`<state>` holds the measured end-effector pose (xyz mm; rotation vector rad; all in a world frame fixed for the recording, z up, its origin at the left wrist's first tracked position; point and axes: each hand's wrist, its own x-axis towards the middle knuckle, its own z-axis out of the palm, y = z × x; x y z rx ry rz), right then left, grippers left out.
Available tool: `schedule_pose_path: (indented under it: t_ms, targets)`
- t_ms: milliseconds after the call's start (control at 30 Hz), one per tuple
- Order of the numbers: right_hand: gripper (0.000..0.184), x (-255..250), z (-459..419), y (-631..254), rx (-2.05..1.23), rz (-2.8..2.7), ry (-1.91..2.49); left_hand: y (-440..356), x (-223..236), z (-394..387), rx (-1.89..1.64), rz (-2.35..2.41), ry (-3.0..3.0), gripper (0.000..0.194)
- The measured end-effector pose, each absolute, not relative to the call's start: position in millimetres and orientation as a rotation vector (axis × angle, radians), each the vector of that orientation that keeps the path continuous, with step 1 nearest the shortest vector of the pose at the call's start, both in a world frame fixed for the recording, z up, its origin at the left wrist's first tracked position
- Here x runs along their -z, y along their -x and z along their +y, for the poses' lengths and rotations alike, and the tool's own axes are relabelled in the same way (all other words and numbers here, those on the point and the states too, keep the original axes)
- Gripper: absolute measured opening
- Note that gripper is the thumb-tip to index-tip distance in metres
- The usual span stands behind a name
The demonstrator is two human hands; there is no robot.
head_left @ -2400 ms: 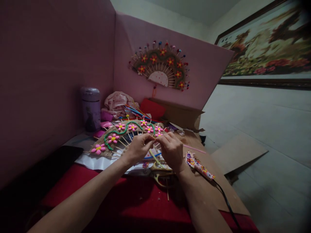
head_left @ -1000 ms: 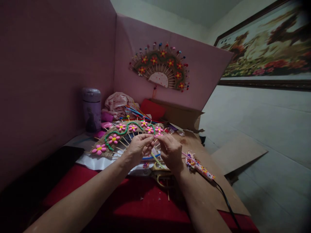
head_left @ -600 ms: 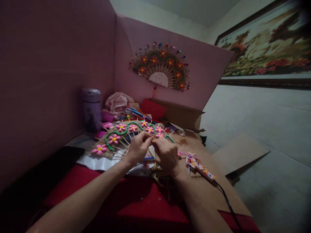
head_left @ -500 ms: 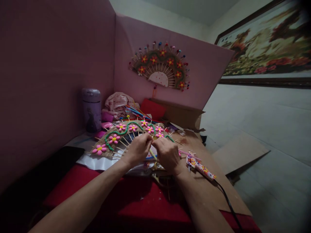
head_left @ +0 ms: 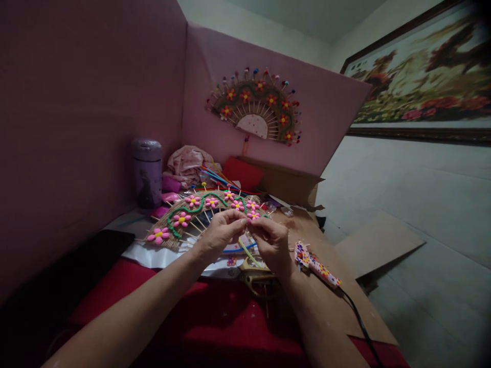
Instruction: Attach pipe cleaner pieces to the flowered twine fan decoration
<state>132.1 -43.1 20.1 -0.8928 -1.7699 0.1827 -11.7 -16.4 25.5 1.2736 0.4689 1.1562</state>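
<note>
Between hands (head_left: 221,231), perhaps a pink bit (head_left: 249,221)

Bottle (head_left: 148,174) left, glue gun (head_left: 319,269) right — fan (head_left: 211,203) between (scissors (head_left: 243,269) before it).

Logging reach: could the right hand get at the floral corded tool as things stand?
Probably yes: the floral corded tool lies on cardboard beside the right hand, nothing visibly between, though that hand seems occupied.
</note>
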Motion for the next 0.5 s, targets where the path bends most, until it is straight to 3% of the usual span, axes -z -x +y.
schedule_pose_path:
  t_ms: [133,500]
  targets:
    - [0.013,-25.6,-50.2,-128.3,-0.167,-1.81,0.985,6.6,-23.4,-18.3,-1.351,0.512,-1.394,0.022]
    - [0.016,-33.7,-44.5,-139.3,-0.097,-1.956,1.01,10.8,-17.9,-13.9,-1.457,0.55,-1.679,0.014]
